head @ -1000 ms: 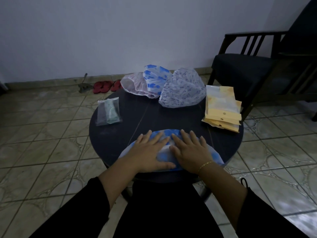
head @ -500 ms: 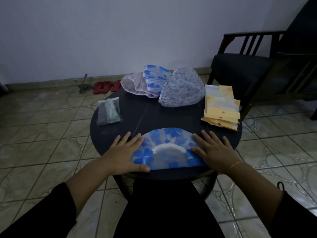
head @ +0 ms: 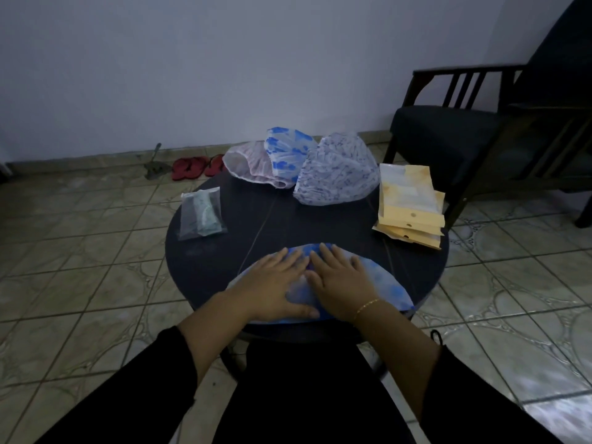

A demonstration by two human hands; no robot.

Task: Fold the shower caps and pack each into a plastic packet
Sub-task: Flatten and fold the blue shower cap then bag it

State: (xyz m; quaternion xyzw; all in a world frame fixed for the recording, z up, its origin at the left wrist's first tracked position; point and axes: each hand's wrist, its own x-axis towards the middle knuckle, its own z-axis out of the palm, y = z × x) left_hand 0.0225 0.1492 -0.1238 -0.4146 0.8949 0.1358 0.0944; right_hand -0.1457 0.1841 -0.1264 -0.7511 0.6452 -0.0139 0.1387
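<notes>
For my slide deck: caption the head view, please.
Both hands flatten a blue shower cap on a round table, packets nearby.

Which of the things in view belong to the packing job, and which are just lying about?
Job:
blue cap under left hand and right hand
three loose caps
empty packets
packed packet
table

Lying about:
red sandals
chair

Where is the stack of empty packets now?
In the head view the stack of empty packets lies at the table's right edge, beside the speckled cap.
</notes>
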